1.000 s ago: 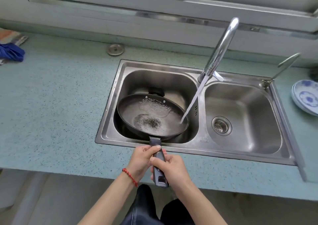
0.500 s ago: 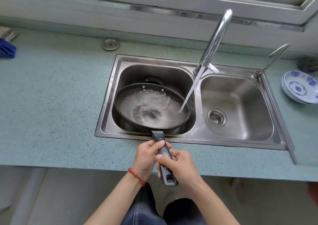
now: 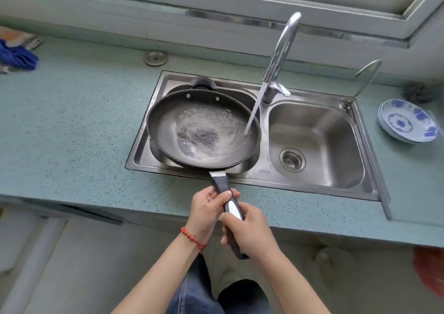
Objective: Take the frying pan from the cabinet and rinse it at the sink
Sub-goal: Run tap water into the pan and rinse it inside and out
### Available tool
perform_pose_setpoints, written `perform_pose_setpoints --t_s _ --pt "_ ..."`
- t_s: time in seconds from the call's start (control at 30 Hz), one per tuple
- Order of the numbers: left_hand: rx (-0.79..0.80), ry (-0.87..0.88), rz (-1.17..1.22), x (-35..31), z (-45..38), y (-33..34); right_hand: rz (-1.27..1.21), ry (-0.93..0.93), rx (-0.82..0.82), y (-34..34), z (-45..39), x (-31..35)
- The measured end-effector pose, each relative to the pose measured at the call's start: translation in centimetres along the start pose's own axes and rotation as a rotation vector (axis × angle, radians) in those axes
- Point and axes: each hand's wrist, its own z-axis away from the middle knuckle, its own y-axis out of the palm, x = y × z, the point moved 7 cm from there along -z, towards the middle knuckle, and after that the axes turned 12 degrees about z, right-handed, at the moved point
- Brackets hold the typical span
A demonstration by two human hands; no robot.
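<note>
A black frying pan [image 3: 165, 131] hangs over the left basin of the steel double sink [image 3: 319, 188], raised near rim height. Bubbling water pools in its middle. The chrome faucet [image 3: 283, 47] runs, and its stream lands on the pan's right inner side. My left hand [image 3: 206, 212] grips the pan's handle [image 3: 222, 185] nearer the pan, a red bead bracelet on its wrist. My right hand [image 3: 249, 232] grips the handle's lower end, just behind the left hand.
The right basin holds only its drain strainer [image 3: 292, 159]. Blue-and-white plates [image 3: 406, 124] are stacked on the teal counter [image 3: 72, 126] at right, a dark scrubber [image 3: 418, 94] behind them. A blue cloth [image 3: 16, 56] lies far left. A window frame runs behind the sink.
The pan has risen from inside the left basin to about rim level and tipped more level, still under the stream. Both hands kept their grip on the handle.
</note>
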Motion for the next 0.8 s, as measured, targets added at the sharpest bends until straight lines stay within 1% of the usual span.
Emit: perform_pose_setpoints --t_s 0.1,0.27,0.33,0.5,0.6,0.67,0.8 --pt "-0.012 0.047 -0.038 -0.1 0.1 0.7 0.058 -0.061 -0.060 -0.7 0.2 0.0" --pt "-0.025 0.111 -0.130 -0.1 0.7 0.2 -0.090 -0.121 -0.065 -0.3 1.0 -0.8" --pt "-0.017 0.090 -0.057 -0.2 0.8 0.1 -0.131 -0.143 -0.050 -0.1 0.7 -1.0" --pt "0.033 -0.123 0.279 1.0 0.6 0.9 -0.287 -0.148 0.000 0.0 0.2 -1.6" --pt "0.025 -0.193 0.450 1.9 0.3 1.4 -0.373 -0.128 0.036 0.2 0.0 -2.2" --pt "0.002 -0.206 0.458 2.2 0.1 1.6 -0.389 -0.119 0.050 0.0 -0.2 -2.6" --pt "-0.009 -0.165 0.327 1.9 -0.4 2.0 -0.411 -0.106 0.083 -0.7 -0.5 -3.4"
